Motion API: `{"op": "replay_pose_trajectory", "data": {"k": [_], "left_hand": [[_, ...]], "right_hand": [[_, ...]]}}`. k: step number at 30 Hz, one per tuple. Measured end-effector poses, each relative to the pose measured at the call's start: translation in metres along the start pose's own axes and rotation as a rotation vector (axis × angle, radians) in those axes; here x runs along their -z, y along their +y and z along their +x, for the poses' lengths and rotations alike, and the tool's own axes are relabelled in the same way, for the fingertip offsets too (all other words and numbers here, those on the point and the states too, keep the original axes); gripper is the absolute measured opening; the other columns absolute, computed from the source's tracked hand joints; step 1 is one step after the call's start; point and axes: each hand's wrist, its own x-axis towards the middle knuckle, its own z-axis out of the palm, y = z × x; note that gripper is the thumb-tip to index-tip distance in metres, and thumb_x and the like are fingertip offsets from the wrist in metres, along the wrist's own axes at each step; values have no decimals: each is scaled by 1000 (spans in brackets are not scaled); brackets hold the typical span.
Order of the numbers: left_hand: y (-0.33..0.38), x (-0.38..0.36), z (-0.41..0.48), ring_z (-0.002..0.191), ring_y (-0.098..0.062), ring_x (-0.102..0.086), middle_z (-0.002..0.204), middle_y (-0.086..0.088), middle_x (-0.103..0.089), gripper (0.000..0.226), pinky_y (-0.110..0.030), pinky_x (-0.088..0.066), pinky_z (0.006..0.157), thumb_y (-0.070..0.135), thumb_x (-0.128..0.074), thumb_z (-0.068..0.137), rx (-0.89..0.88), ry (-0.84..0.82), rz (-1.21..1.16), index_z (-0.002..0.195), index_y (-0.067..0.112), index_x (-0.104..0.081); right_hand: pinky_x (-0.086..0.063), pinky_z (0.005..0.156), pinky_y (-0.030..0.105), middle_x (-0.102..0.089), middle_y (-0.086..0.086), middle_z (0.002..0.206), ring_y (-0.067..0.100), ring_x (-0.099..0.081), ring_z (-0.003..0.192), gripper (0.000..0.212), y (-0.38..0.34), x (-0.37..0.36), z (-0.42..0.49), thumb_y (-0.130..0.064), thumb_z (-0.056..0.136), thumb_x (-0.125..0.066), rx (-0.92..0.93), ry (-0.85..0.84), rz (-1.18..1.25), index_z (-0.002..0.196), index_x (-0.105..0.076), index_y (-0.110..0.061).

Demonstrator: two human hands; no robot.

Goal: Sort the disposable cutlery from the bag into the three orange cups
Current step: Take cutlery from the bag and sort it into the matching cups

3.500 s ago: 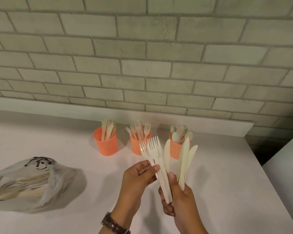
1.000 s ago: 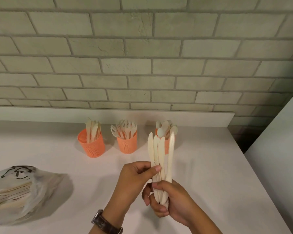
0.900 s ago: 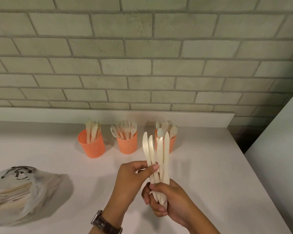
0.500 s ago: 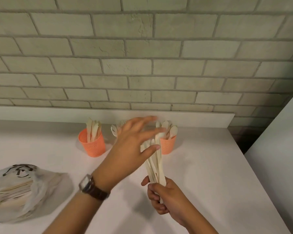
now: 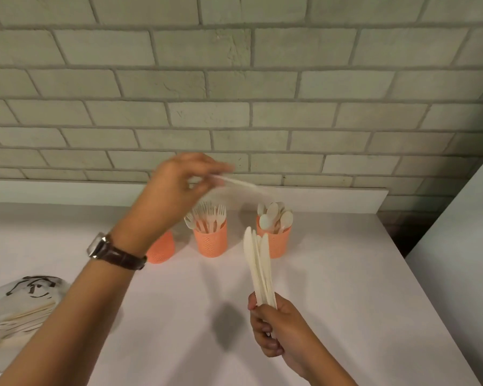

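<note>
At the lower right of the frame, the right hand (image 5: 273, 327) is gripping a bundle of knives (image 5: 258, 266) by their handles, blades pointing up. At the lower left edge, the bag (image 5: 20, 305) is lying on the white tabletop (image 5: 332, 288) with more cutlery showing through it. Higher, in the middle of the frame, the left hand (image 5: 176, 188) is pinching a single knife (image 5: 243, 185), blurred by motion, in a narrow grip. Directly below it, the left cup (image 5: 161, 250) is sitting half hidden behind the wrist; the fork cup (image 5: 210, 236) and the spoon cup (image 5: 274, 235) are standing to its right, in front of the brick wall. The step appears to be dropping this knife into the left cup. Doing it well probably means turning the handle downward, centring it over the rim, and releasing low so the light cup is not tipping.
</note>
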Motion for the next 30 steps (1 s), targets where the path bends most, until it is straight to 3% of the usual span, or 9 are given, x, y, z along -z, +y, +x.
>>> {"op": "replay_pose_trajectory", "data": {"k": [3, 5, 8, 13, 15, 19, 24, 26, 30], "left_hand": [[2, 5, -20, 77, 13, -56, 85, 22, -67, 24, -2, -40, 73, 18, -64, 85, 340, 368, -237, 102, 33, -66], [0, -9, -42, 68, 10, -56, 71, 22, -70, 18, -4, -43, 66, 18, -64, 84, 531, 461, -477, 93, 32, -70], [8, -47, -85, 61, -1, -50, 58, 20, -64, 18, -16, -40, 61, 16, -63, 84, 779, 460, -674, 81, 31, -73], [40, -115, -145, 77, 1, -67, 76, 10, -75, 17, -19, -44, 76, 12, -73, 76, 1078, 341, -788, 71, 28, -76], [46, -124, -155, 74, -15, -64, 69, -1, -74, 11, -24, -46, 75, 11, -74, 74, 1105, 287, -753, 72, 22, -75], [48, -122, -155, 54, -5, -56, 84, 1, -67, 12, -12, -43, 59, 15, -76, 73, 1036, 177, -606, 77, 23, -68], [43, -109, -146, 90, -4, -63, 108, 9, -56, 18, -13, -44, 76, 20, -68, 80, 955, 167, -559, 94, 29, -61], [41, -104, -140, 93, 0, -61, 105, 6, -66, 13, -5, -43, 72, 22, -62, 85, 926, 67, -620, 94, 31, -66], [49, -91, -128, 63, -6, -63, 83, -22, -70, 17, -5, -45, 62, 25, -59, 85, 859, -55, -805, 81, 28, -76]], "right_hand": [[-16, 43, 19, -32, 2, 58, 14, -24, 42, 13, -1, 1, -1, -10, 74, -50, 33, -38, 180, 87, -53, -13], [-18, 44, 22, -36, 4, 60, 15, -27, 43, 22, -2, 2, -2, -12, 71, -52, 70, -60, 266, 94, -53, -10], [-18, 46, 24, -44, 6, 64, 15, -29, 42, 29, -4, -1, -2, -19, 72, -58, 125, -89, 319, 99, -53, -10], [-22, 43, 23, -48, 4, 66, 13, -30, 41, 40, -5, -12, 0, -38, 80, -62, 195, 39, 220, 102, -54, -6], [-25, 41, 22, -46, 6, 68, 12, -31, 41, 33, -6, -15, -1, -36, 88, -60, 213, 99, 147, 101, -57, -6], [-35, 45, 23, -54, 4, 71, 13, -43, 46, 28, -4, -13, -4, -26, 96, -46, 217, 161, -2, 85, -67, -10], [-47, 59, 18, -60, 4, 60, 18, -60, 59, 30, -9, -7, -12, -26, 98, -41, 205, 22, -18, 80, -58, -8], [-44, 49, 30, -51, 10, 55, 26, -52, 44, 23, -12, -8, -15, -28, 96, -45, 166, -123, 130, 93, -54, -6], [-23, 39, 17, -39, 9, 52, 14, -25, 33, 35, -13, -12, -21, -37, 90, -47, 51, -223, 258, 115, -50, -13]]}}
